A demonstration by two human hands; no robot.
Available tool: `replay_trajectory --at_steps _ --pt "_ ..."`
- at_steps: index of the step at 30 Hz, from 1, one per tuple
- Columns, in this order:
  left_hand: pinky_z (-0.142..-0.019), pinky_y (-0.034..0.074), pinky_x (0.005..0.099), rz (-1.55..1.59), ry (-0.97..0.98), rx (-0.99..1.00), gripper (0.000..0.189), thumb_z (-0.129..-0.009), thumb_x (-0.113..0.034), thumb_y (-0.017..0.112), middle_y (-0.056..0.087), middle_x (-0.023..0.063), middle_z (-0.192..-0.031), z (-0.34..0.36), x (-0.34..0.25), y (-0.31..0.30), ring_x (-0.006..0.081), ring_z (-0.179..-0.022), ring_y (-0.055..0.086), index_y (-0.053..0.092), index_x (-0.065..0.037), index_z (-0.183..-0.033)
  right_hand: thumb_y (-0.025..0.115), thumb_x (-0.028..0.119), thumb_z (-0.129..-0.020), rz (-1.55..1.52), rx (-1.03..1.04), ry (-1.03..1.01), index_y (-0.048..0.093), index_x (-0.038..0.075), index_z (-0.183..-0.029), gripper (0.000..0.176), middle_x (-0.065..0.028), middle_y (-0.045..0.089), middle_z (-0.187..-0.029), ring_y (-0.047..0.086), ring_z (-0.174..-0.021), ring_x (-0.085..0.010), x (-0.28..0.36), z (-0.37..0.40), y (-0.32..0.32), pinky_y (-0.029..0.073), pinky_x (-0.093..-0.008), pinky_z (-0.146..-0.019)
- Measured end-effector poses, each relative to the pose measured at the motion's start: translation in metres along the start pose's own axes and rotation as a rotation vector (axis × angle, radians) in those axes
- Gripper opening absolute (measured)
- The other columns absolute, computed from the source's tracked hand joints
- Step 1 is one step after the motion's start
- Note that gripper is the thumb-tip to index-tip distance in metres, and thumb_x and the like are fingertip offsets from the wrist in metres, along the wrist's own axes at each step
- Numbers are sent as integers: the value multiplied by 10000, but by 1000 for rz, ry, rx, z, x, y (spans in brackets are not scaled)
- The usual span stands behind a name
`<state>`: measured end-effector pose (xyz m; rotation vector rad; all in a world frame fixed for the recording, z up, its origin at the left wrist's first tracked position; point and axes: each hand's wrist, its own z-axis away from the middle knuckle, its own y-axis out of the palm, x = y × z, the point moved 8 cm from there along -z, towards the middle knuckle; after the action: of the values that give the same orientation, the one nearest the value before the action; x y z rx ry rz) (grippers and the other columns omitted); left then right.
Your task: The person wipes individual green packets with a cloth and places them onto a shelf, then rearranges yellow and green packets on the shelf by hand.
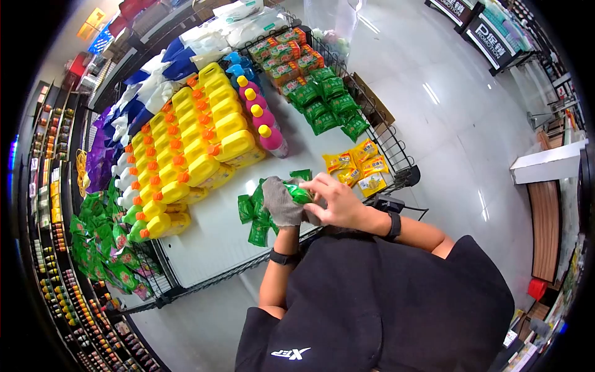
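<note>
My left hand (283, 201), in a grey glove, is closed around a small shiny green packet (299, 193). From the other side, the bent fingers of my bare right hand (338, 199) grip the same packet; its fingertips are partly hidden. Several similar green packets (246, 209) lie loosely on the white shelf surface beside and under my left hand. Just beyond my hands, another green packet (302, 175) shows. To the right of them is a group of yellow packets (356, 162).
Yellow jugs (204, 167) with orange caps fill the left side, beside pink bottles (271, 139) with yellow caps. Green packets (322, 102) and orange-green boxed packs (285, 59) stand in stacks at the back. A black wire rail (387, 146) edges the display.
</note>
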<state>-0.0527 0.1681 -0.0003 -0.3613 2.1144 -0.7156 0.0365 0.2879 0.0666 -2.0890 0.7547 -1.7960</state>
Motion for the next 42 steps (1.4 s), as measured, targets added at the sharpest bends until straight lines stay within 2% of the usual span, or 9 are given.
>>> replay_trajectory --at_steps 7,10,16,20,24,27,30,37,42 --pt "-628 420 407 126 50 79 351 -698 -277 763 463 130 -718 -6 -37 -19 318 -721 522 506 -40 -727 713 48 -806 -207 29 142 592 63 -1101 320 -58 549 -916 595 -764 -137 -7 15 -1 512 -261 -645" --pt "-794 472 369 608 -231 179 228 -749 -116 710 452 106 -731 -6 -35 -11 291 -756 546 513 -18 -807 645 7 -884 -460 111 294 550 55 -1122 261 -20 547 -1005 561 -809 -50 -34 26 6 488 -218 -664" --pt "-1113 354 412 478 47 430 582 -624 -193 821 570 131 -977 -6 -53 -10 302 -944 577 535 8 -1088 604 21 -945 -794 -119 438 474 47 -1205 292 -36 553 -1022 578 -766 -55 -54 33 6 477 -218 -651" --pt "-1142 300 385 414 164 484 893 -650 -228 801 450 211 -1324 2 -64 23 360 -1220 474 393 52 -1393 570 53 -960 -403 -244 319 560 10 -1095 142 -139 640 -1082 648 -857 -223 -61 28 5 520 -320 -772" --pt "-1134 299 346 763 -81 413 905 -769 -252 735 520 132 -1268 -8 -65 28 218 -1209 471 291 39 -1502 590 167 -941 174 -233 -35 648 -13 -1092 242 -220 547 -1289 488 -1195 -389 -21 23 -6 365 -446 -1050" --pt "-897 460 325 955 -481 415 465 -771 -73 646 584 139 -1093 21 -13 63 261 -1025 576 538 -25 -1221 639 387 -910 88 -43 80 659 -7 -1171 473 -189 480 -1251 464 -1163 -351 -17 30 8 363 -429 -1042" --pt "-676 452 411 361 -37 251 194 -717 -145 674 590 108 -839 11 -31 29 298 -810 588 591 -67 -874 752 392 -857 -115 90 229 627 -27 -1125 513 -127 510 -1070 519 -1027 -233 -33 36 22 463 -335 -873" --pt "-659 442 441 46 185 79 153 -662 -58 635 580 105 -819 16 -30 -5 330 -765 563 624 -86 -813 743 78 -877 -867 145 657 409 22 -1322 559 -115 620 -1157 669 -910 -188 -92 54 56 591 -318 -741" --pt "-708 474 432 -195 194 209 189 -630 -85 651 659 43 -919 25 19 -13 279 -848 607 690 -123 -811 689 11 -880 -1033 299 841 550 11 -1152 305 -133 642 -1112 694 -888 -229 -133 61 85 599 -344 -789"
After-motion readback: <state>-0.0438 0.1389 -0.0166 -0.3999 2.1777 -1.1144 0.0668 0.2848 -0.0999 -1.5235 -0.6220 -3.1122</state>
